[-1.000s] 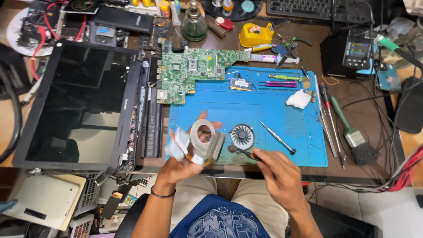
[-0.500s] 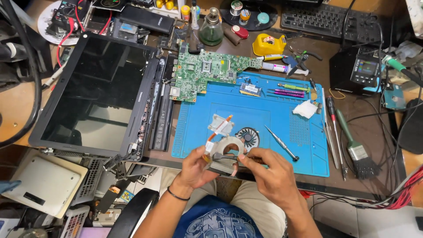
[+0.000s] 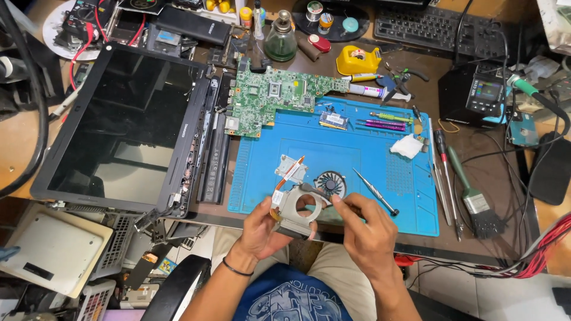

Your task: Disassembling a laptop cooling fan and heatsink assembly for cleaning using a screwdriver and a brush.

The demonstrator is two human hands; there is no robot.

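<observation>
Currently, grip: your left hand (image 3: 262, 229) clasped the fan housing (image 3: 295, 208); your right hand (image 3: 366, 223) pinched its edge.
Risk: copper heat pipe (image 3: 289, 173) could bend.
Nearby: loose fan (image 3: 330, 183) near the tabletop's front edge.

Both hands met at the near edge of a blue mat (image 3: 357, 148): the left hand (image 3: 262, 229) gripped a metal fan housing (image 3: 297, 208), the right hand (image 3: 369, 229) pinched its right side. A round fan (image 3: 331, 183) lay just beyond.
</observation>
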